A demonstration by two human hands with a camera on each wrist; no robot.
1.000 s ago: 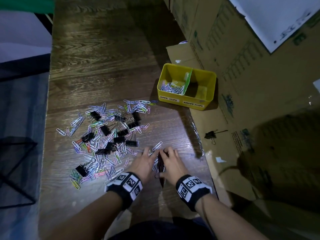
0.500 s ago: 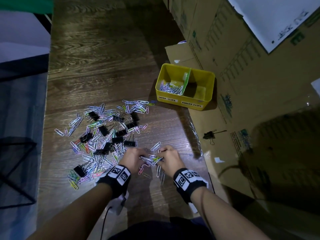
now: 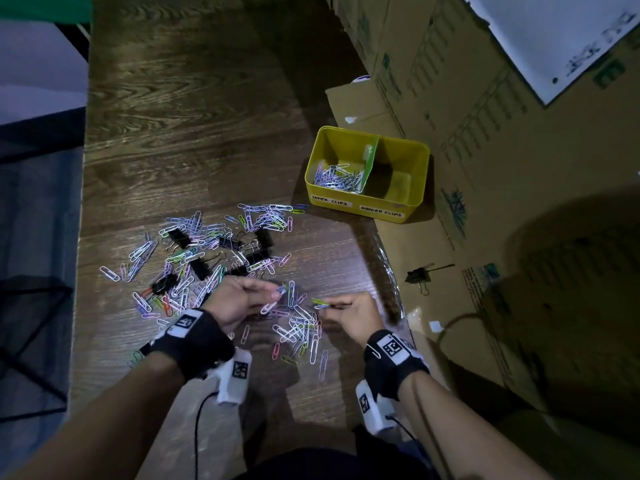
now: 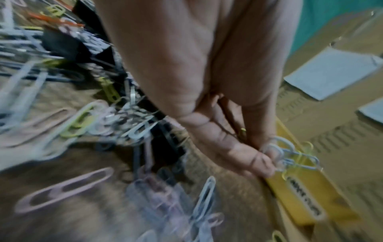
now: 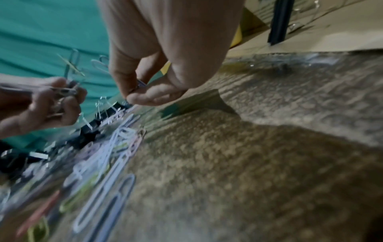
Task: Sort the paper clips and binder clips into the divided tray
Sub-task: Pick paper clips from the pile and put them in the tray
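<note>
Coloured paper clips and several black binder clips lie scattered on the wooden table. A smaller heap of paper clips lies between my hands. My left hand pinches a few paper clips at its fingertips, just above the table. My right hand pinches a couple of paper clips too. The yellow divided tray stands farther back on the right; its left compartment holds paper clips, its right compartment shows nothing inside.
Cardboard boxes line the table's right side, with flattened cardboard beside the tray. One black binder clip lies on that cardboard, off the table. The table's left edge drops to a dark floor with a black wire frame.
Both hands lifted off the table and drew apart, each now pinching paper clips. A small heap of clips has been pulled out of the main pile toward me.
</note>
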